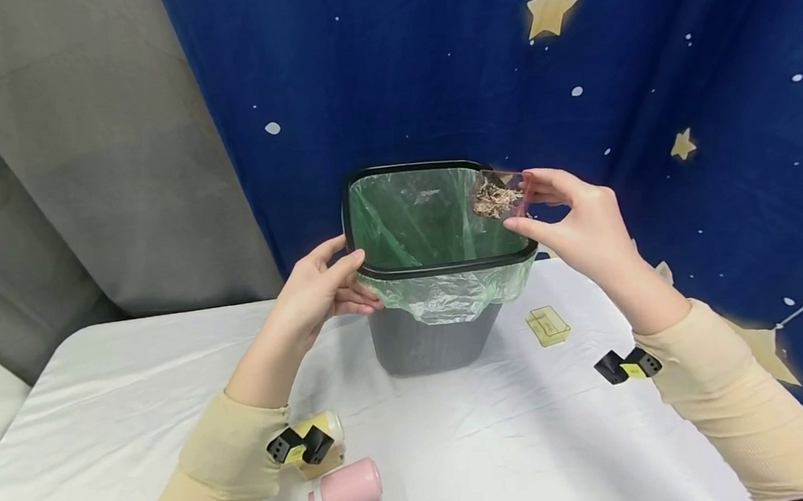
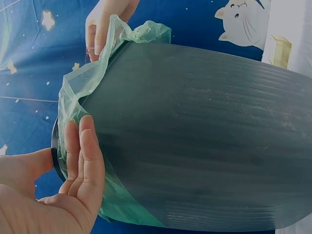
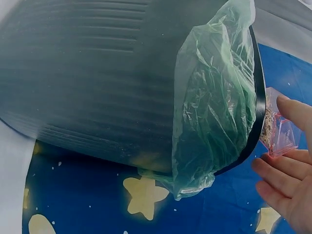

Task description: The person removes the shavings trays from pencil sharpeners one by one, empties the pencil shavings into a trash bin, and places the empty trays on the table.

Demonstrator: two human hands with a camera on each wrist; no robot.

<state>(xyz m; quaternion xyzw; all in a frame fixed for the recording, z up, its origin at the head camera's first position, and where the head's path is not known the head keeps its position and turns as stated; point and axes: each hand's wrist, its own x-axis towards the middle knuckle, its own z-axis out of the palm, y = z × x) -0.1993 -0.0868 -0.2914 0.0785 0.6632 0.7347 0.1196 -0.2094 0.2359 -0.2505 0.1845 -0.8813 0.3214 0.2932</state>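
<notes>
A grey trash bin (image 1: pixel 435 340) with a black rim stands upright on the table, lined with a green plastic bag (image 1: pixel 442 295) folded over its rim. My left hand (image 1: pixel 325 286) grips the bin's left front corner, thumb by the rim and fingers against the bag outside. At the right side of the rim, my right hand (image 1: pixel 576 217) pinches a small clear pink shavings tray (image 3: pixel 285 136) between thumb and fingers. Pale and dark pencil shavings (image 1: pixel 494 198) sit in the tray, which is tilted and overlaps the bin's opening in the head view.
A clear yellow tray (image 1: pixel 548 326) lies on the white-covered table (image 1: pixel 537 447) right of the bin. Near my left forearm lie a pink crank pencil sharpener (image 1: pixel 351 493) and a yellow sharpener-like body (image 1: pixel 325 439), partly behind the sleeve. A blue star-patterned curtain (image 1: pixel 427 62) hangs behind.
</notes>
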